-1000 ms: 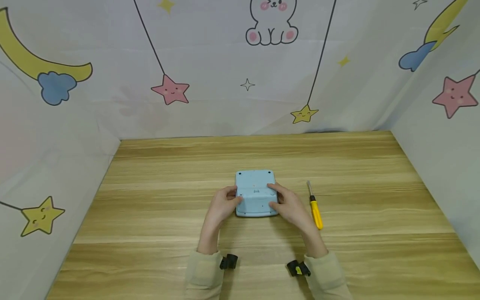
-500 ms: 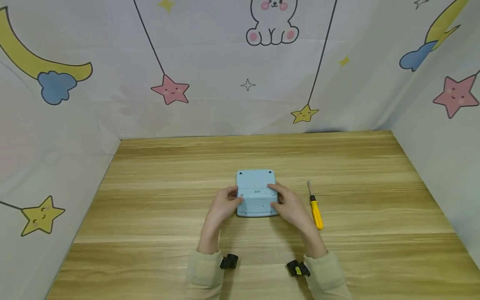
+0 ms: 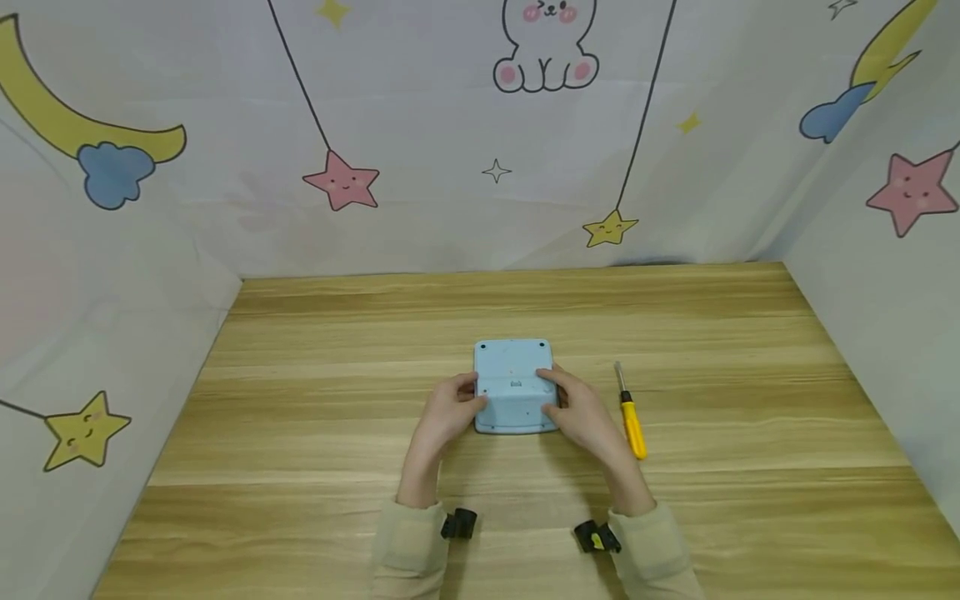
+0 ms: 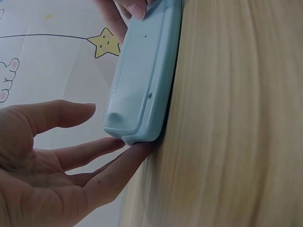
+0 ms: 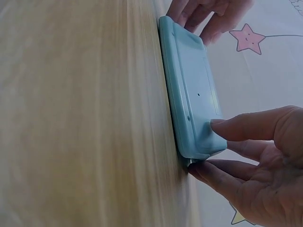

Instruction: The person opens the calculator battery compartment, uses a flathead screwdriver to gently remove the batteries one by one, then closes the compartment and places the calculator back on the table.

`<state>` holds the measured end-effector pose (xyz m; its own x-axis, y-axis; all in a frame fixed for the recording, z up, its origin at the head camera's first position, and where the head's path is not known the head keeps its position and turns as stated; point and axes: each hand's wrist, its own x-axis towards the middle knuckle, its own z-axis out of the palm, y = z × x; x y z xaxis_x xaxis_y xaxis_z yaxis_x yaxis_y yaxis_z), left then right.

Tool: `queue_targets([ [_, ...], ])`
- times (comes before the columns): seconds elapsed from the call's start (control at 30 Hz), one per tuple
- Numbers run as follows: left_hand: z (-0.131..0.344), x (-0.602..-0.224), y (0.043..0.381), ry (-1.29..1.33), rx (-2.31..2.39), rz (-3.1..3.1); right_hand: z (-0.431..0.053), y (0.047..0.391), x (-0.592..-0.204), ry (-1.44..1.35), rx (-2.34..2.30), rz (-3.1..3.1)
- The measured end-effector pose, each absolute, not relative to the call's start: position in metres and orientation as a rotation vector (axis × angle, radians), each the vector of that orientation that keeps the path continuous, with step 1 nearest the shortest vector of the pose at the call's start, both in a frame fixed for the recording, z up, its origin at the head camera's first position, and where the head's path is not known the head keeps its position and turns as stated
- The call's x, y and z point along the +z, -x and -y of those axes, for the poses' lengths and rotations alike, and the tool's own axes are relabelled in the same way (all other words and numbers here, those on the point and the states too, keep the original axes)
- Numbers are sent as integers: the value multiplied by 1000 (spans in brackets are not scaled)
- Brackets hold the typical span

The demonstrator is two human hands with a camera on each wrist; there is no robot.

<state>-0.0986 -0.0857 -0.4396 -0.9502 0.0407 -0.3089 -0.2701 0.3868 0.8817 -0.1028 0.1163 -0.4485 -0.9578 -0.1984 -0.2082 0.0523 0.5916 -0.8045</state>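
Note:
A light blue calculator (image 3: 513,367) lies back side up on the wooden table, with small dark screw holes in its corners; its front is hidden. At its left edge is my left hand (image 3: 450,408): the fingertips touch the side, and in the left wrist view the thumb (image 4: 78,113) stands slightly apart from the casing. My right hand (image 3: 585,412) holds the opposite edge. In the right wrist view its thumb (image 5: 232,127) rests on the calculator's back, while the other fingers meet the side and lower edge. A yellow-handled screwdriver (image 3: 632,421) lies just right of that hand.
The wooden tabletop (image 3: 300,358) extends around both hands. A white printed curtain (image 3: 427,108) with stars, clouds and moons hangs behind the table and along both sides. Black clips (image 3: 597,537) are attached near the sleeve cuffs.

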Motion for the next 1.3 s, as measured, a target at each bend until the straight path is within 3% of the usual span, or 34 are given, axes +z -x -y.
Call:
queue_targets([
  [0.6,95,-447,100,116,1652,-2319,-114,102,-445,256,-1126,-2725],
  [1.3,92,-450,100,43,1553,-2382,-102,104,-432,650,-772,-2916],
])
